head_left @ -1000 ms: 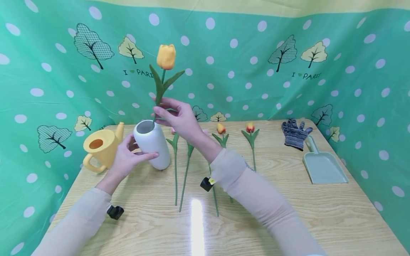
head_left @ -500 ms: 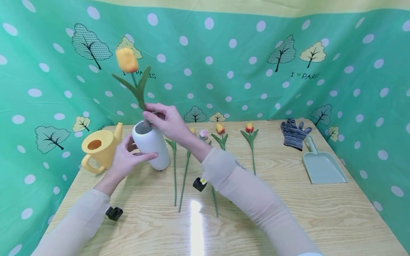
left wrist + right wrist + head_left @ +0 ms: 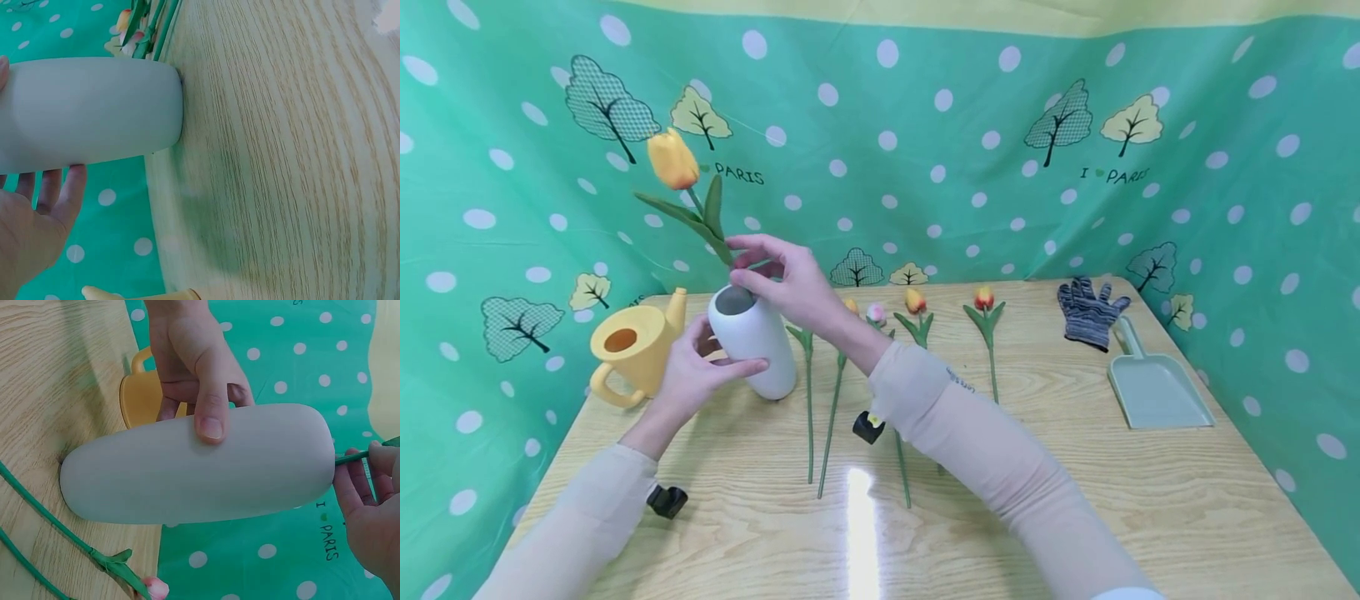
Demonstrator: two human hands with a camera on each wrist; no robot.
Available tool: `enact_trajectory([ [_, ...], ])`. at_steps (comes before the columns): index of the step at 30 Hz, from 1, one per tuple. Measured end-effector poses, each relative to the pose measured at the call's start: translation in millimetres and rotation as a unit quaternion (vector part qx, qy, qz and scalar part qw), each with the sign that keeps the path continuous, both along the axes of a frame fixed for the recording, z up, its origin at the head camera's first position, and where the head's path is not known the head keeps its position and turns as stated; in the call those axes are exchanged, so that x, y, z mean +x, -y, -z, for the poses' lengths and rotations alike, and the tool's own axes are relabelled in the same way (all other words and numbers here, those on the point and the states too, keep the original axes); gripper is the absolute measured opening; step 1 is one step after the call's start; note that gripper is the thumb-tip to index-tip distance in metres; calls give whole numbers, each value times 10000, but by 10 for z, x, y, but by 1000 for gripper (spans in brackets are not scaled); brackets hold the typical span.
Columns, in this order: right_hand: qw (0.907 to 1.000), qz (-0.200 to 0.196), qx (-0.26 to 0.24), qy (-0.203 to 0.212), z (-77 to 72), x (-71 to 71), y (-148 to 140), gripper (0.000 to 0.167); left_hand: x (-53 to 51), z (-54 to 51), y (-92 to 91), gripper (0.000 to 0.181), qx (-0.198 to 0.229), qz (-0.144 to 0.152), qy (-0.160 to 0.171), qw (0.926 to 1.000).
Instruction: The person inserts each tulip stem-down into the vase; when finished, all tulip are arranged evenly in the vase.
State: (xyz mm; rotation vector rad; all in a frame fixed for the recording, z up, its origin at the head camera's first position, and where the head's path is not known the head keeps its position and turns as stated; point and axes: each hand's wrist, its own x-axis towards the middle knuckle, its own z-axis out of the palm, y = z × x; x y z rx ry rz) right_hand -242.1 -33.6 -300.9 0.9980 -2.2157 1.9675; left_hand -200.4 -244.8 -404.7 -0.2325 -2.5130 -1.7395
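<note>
At the left part of the pale wood-grain table (image 3: 737, 533), the left hand (image 3: 696, 367) grips a smooth, matte white, tapered vase (image 3: 765, 354) around its body, thumb on the near face. Nearer the vase's mouth is the right hand (image 3: 790, 279), pinching the green stem (image 3: 354, 458) of a yellow-orange artificial tulip (image 3: 673, 159) just above the rim. Long axis tilted — bloom up and to the person's left, stem sloping down rightward to the opening. Lower stem hidden — depth cannot be told.
</note>
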Motion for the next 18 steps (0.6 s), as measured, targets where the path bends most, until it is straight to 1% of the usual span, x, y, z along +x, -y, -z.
enact_trajectory([
  [6,9995,68,178,-237,38,-18,8,38,-3,17,2,86,-9,-2,-27,10000],
  [12,9977,193,366,-540,38,-10,39,40,0,23,1,86,-4,-43,-15,10000],
  [15,9970,243,428,-605,38,-9,52,42,2,18,-3,85,-24,-59,7,10000],
  [18,9970,245,495,-544,39,-11,53,43,10,14,12,82,5,22,-9,10000],
])
